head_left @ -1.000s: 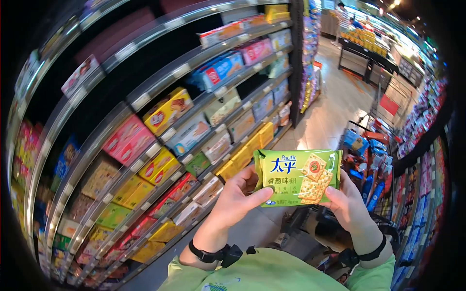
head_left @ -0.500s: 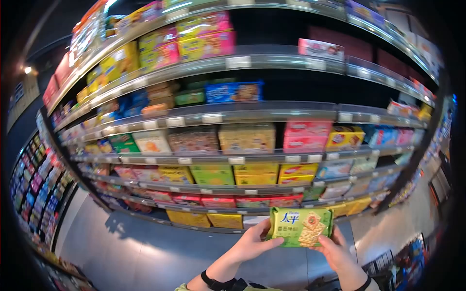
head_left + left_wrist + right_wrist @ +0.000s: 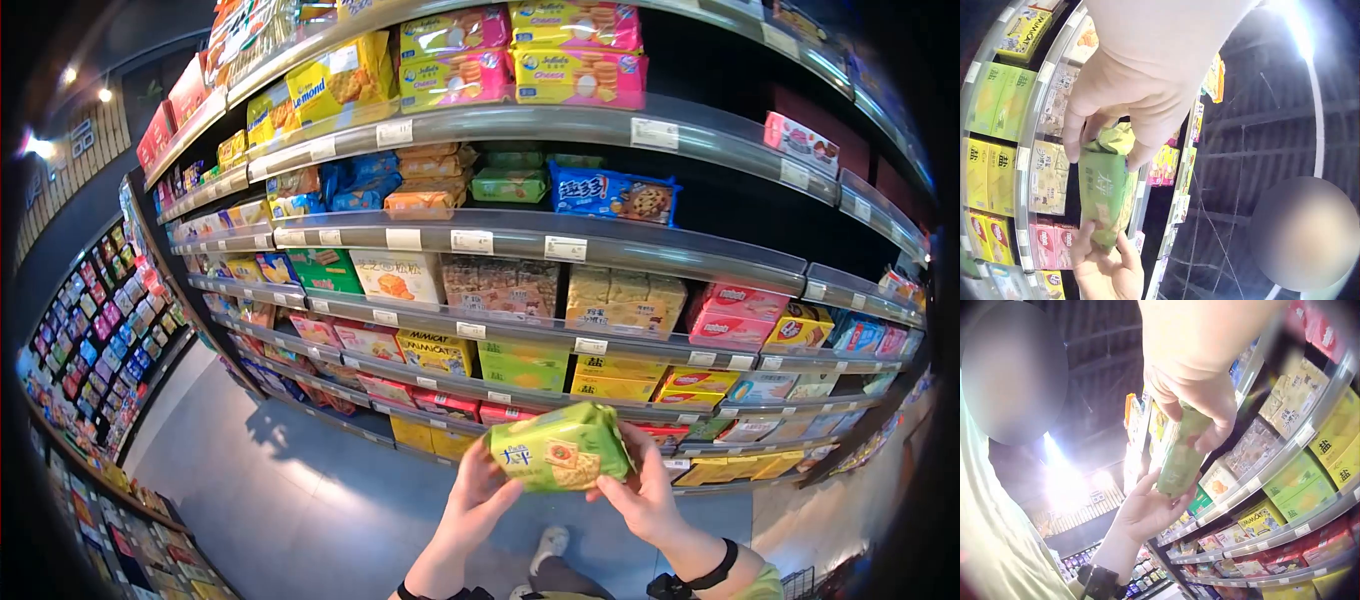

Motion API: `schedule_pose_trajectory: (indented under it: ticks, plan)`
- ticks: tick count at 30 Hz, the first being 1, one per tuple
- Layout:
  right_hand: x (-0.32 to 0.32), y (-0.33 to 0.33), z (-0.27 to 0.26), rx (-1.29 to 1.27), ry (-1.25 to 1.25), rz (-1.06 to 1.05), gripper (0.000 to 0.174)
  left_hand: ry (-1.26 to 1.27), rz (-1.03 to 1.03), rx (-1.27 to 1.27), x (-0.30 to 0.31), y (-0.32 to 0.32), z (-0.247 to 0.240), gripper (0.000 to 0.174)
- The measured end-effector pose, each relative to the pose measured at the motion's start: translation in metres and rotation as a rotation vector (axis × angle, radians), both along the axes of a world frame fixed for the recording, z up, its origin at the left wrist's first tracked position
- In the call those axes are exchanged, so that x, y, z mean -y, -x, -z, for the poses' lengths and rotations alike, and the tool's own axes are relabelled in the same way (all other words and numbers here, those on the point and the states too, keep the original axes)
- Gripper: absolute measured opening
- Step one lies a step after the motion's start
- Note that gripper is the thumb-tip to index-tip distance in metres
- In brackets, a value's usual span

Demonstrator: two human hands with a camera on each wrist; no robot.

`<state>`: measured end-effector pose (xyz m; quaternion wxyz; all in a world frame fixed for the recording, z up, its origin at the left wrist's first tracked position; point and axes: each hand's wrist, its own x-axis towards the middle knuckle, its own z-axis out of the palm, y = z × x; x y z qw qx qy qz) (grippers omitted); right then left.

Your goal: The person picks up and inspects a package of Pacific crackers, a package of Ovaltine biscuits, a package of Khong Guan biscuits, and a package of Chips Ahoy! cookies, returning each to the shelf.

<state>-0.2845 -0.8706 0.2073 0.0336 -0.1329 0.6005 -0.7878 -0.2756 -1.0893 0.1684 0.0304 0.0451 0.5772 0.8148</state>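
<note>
Both hands hold a green packet of crackers (image 3: pixel 555 455) with a cracker picture on its front, in front of the shelves. My left hand (image 3: pixel 480 495) grips its left end, thumb in front and fingers behind. At the other end, my right hand (image 3: pixel 640 485) pinches the wrapper between thumb and fingers. The packet is tilted, its top side partly showing in the head view. In the left wrist view, the packet (image 3: pixel 1102 187) hangs between the two hands. The right wrist view shows its green wrapper (image 3: pixel 1180 459) with fingers at both ends.
A long shelf unit (image 3: pixel 560 325) full of boxed and bagged biscuits stands ahead. A blue biscuit packet (image 3: pixel 615 195) lies on an upper shelf beside a dark gap. More stocked shelves (image 3: pixel 90 320) line the far left. Below is the grey floor (image 3: pixel 300 500) with a shoe (image 3: pixel 550 545).
The head view has swung left from the aisle and trolley to face the shelves. Both hands keep hold of the cracker packet, which has turned and tipped from facing me squarely.
</note>
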Motion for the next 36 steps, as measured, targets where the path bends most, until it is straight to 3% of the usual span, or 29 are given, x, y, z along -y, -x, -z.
schedule_pose_trajectory:
  ticks: [2,4,6,8,10,11,14,18,23,27,36]
  plan:
    - [0.009,0.017,-0.003,-0.02,0.018,0.028,0.063,0.091,-0.211,-0.069,-0.005,0.012,-0.008,0.068]
    - [0.014,0.042,0.004,-0.859,-0.655,0.393,0.061,0.0,-0.152,-0.012,-0.002,0.024,-0.011,0.074]
    - [0.017,0.058,0.002,-0.972,-0.762,0.335,0.053,-0.385,0.182,-0.116,-0.004,0.036,-0.012,0.09]
    - [0.024,0.078,0.008,-1.399,-0.978,0.341,0.047,-0.4,0.159,-0.163,-0.009,0.055,-0.018,0.091]
    - [0.029,0.096,0.004,-1.416,-0.952,0.345,0.044,-0.346,0.004,-0.067,-0.005,0.08,-0.028,0.08]
    - [0.027,0.107,-0.003,-1.418,-0.886,0.23,0.046,-0.41,-0.008,-0.042,-0.004,0.088,-0.037,0.068]
    - [0.015,0.138,-0.011,-1.362,-0.728,0.061,0.051,-0.381,0.022,-0.076,0.007,0.119,-0.044,0.064]
    - [-0.003,0.172,-0.021,-1.033,-0.621,0.29,0.052,-0.341,0.088,-0.029,0.018,0.154,-0.042,0.063]
    - [0.005,0.208,-0.012,-0.704,-0.515,0.178,0.049,-0.352,0.07,-0.029,0.027,0.184,-0.033,0.063]
    - [0.015,0.225,-0.003,-0.672,-0.519,0.111,0.047,-0.317,0.062,-0.016,0.037,0.202,-0.034,0.063]
    - [0.032,0.249,-0.013,-0.695,-0.53,0.19,0.046,-0.32,0.221,0.01,0.063,0.258,-0.026,0.067]
